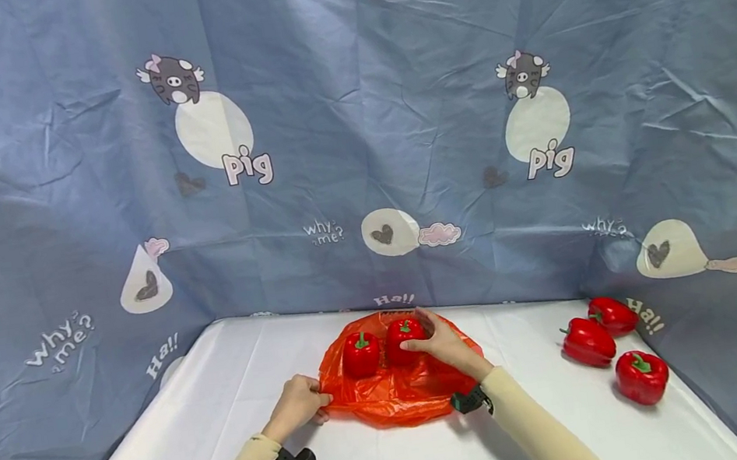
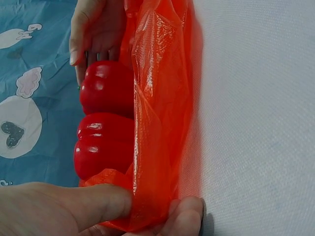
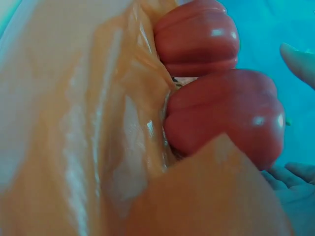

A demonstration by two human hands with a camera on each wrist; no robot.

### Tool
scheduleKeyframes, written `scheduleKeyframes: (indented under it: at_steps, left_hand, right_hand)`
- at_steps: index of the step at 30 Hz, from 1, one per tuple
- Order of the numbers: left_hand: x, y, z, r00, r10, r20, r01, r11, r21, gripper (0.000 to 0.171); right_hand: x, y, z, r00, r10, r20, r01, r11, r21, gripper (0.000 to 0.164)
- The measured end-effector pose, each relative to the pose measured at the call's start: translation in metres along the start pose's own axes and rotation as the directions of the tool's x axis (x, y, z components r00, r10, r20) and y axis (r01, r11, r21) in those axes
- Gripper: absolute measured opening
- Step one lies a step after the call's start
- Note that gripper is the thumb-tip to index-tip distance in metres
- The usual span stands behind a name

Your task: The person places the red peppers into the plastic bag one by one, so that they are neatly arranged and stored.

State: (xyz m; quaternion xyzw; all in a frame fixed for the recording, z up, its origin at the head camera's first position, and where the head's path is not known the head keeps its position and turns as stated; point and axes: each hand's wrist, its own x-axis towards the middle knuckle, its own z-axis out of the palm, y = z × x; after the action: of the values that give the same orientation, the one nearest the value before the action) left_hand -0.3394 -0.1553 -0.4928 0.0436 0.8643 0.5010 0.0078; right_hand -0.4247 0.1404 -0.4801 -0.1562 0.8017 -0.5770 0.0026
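Observation:
On the white table lies a thin red plastic bag point(image 1: 394, 413), its mouth spread wide. Two red bell peppers with green stems sit side by side in it: a left pepper point(image 1: 361, 358) and a right pepper point(image 1: 400, 339). At the bag's left edge my left hand point(image 1: 297, 406) pinches the plastic between thumb and fingers; the left wrist view shows this fold point(image 2: 152, 196) closely. My right hand point(image 1: 442, 341) is beside the right pepper, thumb and fingers spread around it. In the right wrist view the thumb point(image 3: 301, 63) stands apart from that pepper point(image 3: 226, 115).
Several more red bell peppers lie at the table's right side: one near the front point(image 1: 642, 378), one behind it point(image 1: 588, 343) and one farther back point(image 1: 612, 315). A blue printed cloth point(image 1: 343, 147) hangs behind and around the table point(image 1: 224, 407).

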Motion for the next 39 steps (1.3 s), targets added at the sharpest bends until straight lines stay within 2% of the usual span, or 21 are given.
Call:
scheduleKeyframes:
  at_steps: [7,16,26,34,39]
  left_hand:
    - [0.001,-0.001,0.000,1.000,0.002,0.005,-0.002,1.000,0.009,0.007]
    - [0.000,-0.002,0.001,1.000,-0.003,0.009,0.003,1.000,0.006,0.005]
    - [0.001,-0.001,0.001,1.000,-0.007,0.000,0.007,1.000,0.000,0.006]
    - [0.001,0.000,0.002,1.000,-0.010,-0.004,0.010,1.000,0.008,0.005]
    - [0.000,0.001,0.001,1.000,-0.018,-0.006,0.018,1.000,0.005,0.004]
  right_hand:
    - [-0.004,-0.004,-0.010,0.999,-0.031,0.018,0.030,0.998,0.060,0.091]
    - [-0.022,-0.017,-0.027,0.985,-0.089,0.151,0.061,0.982,0.178,0.086]
    - [-0.063,-0.033,-0.041,0.928,-0.153,0.339,0.092,0.977,0.191,0.079]
    - [-0.102,-0.035,-0.050,0.887,-0.210,0.410,0.134,0.969,0.207,0.075]
    - [-0.119,-0.033,-0.057,0.880,-0.209,0.426,0.122,0.967,0.223,0.075]
